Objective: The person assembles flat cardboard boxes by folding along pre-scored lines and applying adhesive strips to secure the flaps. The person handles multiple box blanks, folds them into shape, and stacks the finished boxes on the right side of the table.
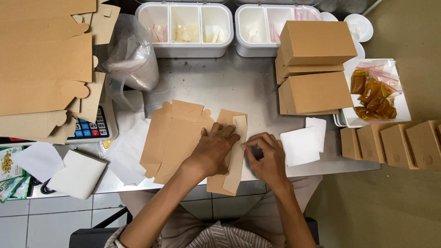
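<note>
While the left hand (212,148) presses flat on brown box cardboard (174,133), the right hand (265,156) pinches its pale strip (236,151)

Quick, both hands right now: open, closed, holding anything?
Left hand: open, pressed flat on the unfolded cardboard box blank.
Right hand: fingers curled at the blank's folded flap; whether it grips the flap cannot be told.

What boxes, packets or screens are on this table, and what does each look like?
Flat box blank: brown cardboard, unfolded, under the left hand.
Folded boxes: plain brown, stacked at upper right.
Small boxes: brown, in a row at right.
Sachets: clear bags of orange-brown contents, on a white tray.
Scale keypad: blue and white keys, left, partly covered.
Printed packets: green and yellow, far left.
</note>
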